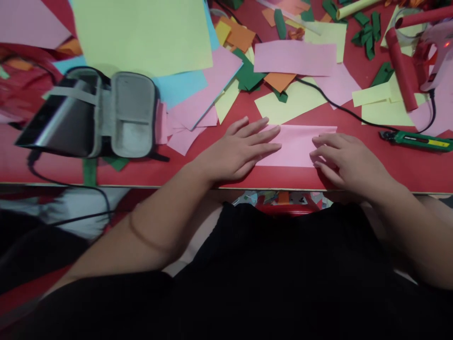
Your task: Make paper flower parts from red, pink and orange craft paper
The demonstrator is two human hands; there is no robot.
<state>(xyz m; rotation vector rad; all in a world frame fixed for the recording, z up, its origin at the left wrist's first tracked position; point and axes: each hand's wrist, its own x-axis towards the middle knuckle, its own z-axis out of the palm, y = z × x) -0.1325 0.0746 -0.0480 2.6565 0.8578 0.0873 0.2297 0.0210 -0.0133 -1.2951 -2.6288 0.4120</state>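
A pink paper strip (295, 146) lies flat on the red table (198, 172), close to its front edge. My left hand (240, 148) rests over the strip's left end, palm down with the fingers spread. At the right end, my right hand (341, 156) touches the paper with its fingertips, the fingers slightly bent and apart. Neither hand grips anything. The strip's two ends are partly hidden under my hands. Just behind it lies a pale yellow paper piece (290, 104).
A green utility knife (417, 140) and a pink glue gun (440, 52) with a black cord lie at the right, near a red paper tube (401, 71). An open grey case (132, 113) stands at the left. Large yellow sheets (141, 35) and scattered green scraps (247, 71) lie behind.
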